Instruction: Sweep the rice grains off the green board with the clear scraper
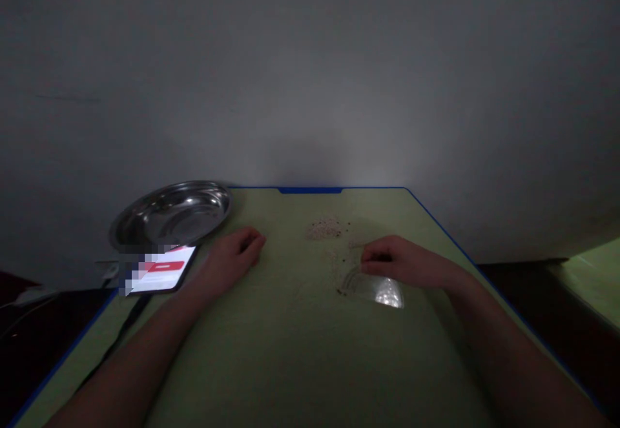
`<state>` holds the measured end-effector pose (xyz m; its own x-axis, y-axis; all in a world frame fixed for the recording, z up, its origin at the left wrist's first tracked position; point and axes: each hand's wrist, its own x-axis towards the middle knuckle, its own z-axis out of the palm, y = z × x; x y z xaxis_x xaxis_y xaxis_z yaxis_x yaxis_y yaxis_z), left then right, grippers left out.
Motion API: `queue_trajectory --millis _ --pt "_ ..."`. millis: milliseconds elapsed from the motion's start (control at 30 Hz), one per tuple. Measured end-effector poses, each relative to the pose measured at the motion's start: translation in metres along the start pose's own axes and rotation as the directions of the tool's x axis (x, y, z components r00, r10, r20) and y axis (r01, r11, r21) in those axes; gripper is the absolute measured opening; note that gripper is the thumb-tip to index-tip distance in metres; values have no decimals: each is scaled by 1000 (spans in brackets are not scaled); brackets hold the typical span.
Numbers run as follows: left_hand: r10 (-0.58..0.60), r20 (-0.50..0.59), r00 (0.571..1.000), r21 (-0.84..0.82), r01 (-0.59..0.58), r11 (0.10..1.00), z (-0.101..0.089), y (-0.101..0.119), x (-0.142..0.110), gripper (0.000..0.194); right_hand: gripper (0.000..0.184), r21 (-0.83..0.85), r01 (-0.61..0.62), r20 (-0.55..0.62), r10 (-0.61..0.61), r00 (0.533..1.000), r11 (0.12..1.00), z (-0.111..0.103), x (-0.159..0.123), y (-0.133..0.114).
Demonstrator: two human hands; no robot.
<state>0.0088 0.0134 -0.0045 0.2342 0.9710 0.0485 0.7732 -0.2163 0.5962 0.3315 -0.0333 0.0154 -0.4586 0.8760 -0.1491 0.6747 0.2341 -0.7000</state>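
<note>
My left hand (237,254) rests on the green table with its fingers curled in and the thumb near the index finger; nothing shows in it. On the right, my right hand (400,260) is bent over the tabletop, fingertips drawn together and pointing left. What they hold, if anything, is hidden. Just below those fingers lies a clear, curved plastic piece, seemingly a protractor (372,289), partly covered by the hand. A small heap of pale grains (324,228), mixed with dark specks, sits between the hands toward the back. More grains are scattered near the right fingertips and the plastic piece.
A shiny metal basin (181,215) stands at the back left. In front of it is a phone (165,270) with a lit screen, partly blurred out, and a dark cable (126,325) beside it. The green table (290,363) has a blue edge and meets a grey wall (310,79).
</note>
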Motion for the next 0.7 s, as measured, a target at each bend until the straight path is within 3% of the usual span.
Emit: queue_trajectory --millis 133,367,567,700 --pt "7 11 1000 41 -7 999 -1 5 0 32 19 0 11 148 -11 989 1000 1 -2 3" --pt "-7 11 1000 18 7 1000 -3 12 -3 29 22 -52 -43 28 45 999 998 0 2 11" --pt "4 15 1000 27 -4 1000 -1 9 -2 30 21 -57 20 118 -14 993 998 5 0 2" --pt "-4 11 1000 45 4 999 0 9 -1 30 24 -55 -1 92 6 996 998 1 -1 2"
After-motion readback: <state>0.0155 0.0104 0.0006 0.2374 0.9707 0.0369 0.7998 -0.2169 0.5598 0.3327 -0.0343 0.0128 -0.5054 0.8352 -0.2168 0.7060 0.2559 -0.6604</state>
